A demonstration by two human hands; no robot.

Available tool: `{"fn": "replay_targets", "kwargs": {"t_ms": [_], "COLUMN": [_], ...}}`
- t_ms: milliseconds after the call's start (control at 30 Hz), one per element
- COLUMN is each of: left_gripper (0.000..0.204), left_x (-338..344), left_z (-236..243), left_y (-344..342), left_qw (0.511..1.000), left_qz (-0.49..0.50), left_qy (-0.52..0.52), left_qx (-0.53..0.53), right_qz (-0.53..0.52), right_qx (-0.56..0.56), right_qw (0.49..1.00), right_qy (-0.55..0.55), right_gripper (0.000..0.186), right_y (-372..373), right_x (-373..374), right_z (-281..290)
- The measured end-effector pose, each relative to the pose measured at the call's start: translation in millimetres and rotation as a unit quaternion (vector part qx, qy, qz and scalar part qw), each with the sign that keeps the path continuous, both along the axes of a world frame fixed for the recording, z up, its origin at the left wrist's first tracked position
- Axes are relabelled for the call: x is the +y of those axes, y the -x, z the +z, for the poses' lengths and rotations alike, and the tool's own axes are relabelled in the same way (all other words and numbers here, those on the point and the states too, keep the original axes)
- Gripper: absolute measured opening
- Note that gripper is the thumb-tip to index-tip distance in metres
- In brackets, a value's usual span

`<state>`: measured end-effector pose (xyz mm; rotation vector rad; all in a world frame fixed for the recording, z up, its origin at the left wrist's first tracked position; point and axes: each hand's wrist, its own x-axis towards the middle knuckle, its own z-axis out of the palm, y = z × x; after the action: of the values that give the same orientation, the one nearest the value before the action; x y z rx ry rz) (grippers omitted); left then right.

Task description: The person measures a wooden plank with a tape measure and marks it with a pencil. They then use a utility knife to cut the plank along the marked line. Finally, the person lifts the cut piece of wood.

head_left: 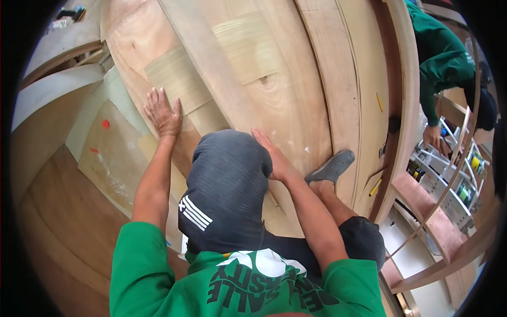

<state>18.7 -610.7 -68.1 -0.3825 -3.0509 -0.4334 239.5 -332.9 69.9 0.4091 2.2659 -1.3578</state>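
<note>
My left hand (163,112) lies flat with its fingers spread on a curved wooden panel (134,39), holding nothing. Just beyond its fingertips is a rectangular patch of greenish, fine-grained veneer (179,79). A long pale wooden strip (211,58) runs diagonally between that patch and a second veneer patch (245,47). Partly hidden by my raised knee, my right hand (272,154) rests on the wood near the strip's lower end. Its visible fingers are stretched out, and no object shows in it.
My foot in a grey shoe (332,165) stands on the planks. Two yellow pencil-like sticks, one upper (379,102) and one lower (375,187), lie by a raised wooden edge (404,100). Beyond it, a co-worker in green (443,47) reaches toward metal framing (441,169). Curved frames (58,95) stand left.
</note>
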Motion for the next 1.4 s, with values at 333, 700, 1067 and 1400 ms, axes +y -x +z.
{"fn": "replay_targets", "kwargs": {"t_ms": [333, 700, 1067, 1400], "left_gripper": [0.072, 0.06, 0.063, 0.066], "left_x": [4, 59, 105, 121], "left_z": [2, 42, -1, 19], "left_y": [0, 2, 3, 4], "left_qw": [0.999, 0.997, 0.999, 0.998], "left_qz": [-0.025, -0.073, 0.03, -0.01], "left_qy": [0.011, 0.011, 0.032, -0.06], "left_qx": [0.017, 0.005, 0.006, -0.027], "right_qz": [-0.281, -0.308, -0.309, -0.36], "right_qx": [0.101, -0.092, -0.083, 0.007], "right_qw": [0.95, 0.908, 0.904, 0.896], "right_qy": [-0.086, -0.268, -0.283, -0.261], "right_gripper": [0.05, 0.116, 0.101, 0.031], "right_y": [22, -99, -151, -167], "right_x": [39, -34, -14, -5], "right_z": [-40, -46, -44, -58]}}
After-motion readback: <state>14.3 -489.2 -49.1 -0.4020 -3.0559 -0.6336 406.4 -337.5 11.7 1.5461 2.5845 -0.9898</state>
